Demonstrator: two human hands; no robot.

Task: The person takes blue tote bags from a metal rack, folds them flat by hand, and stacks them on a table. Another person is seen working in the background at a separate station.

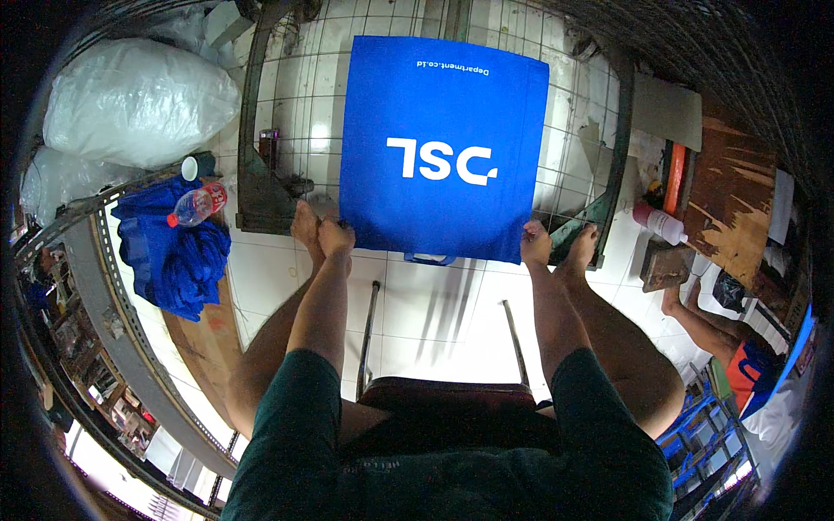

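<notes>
A flat blue fabric bag [443, 204] with white print, upside down from where I sit, is spread out in front of me. My left hand [336, 236] is closed on its near left corner. The near right corner is pinched in my right hand [536, 244]. Between the hands, a small blue loop like a handle [429, 259] shows below the near edge. Under the bag, a wire-grid rack [300, 113] with a dark frame is partly covered.
Left, crumpled blue fabric [178, 252] carries a plastic bottle [198, 204] beside a white cup [189, 168]. Clear plastic sacks [139, 100] lie beyond. At right are a bottle of pinkish liquid [658, 223], a wooden block [666, 265], a worn board [730, 191] and another person's leg [708, 330].
</notes>
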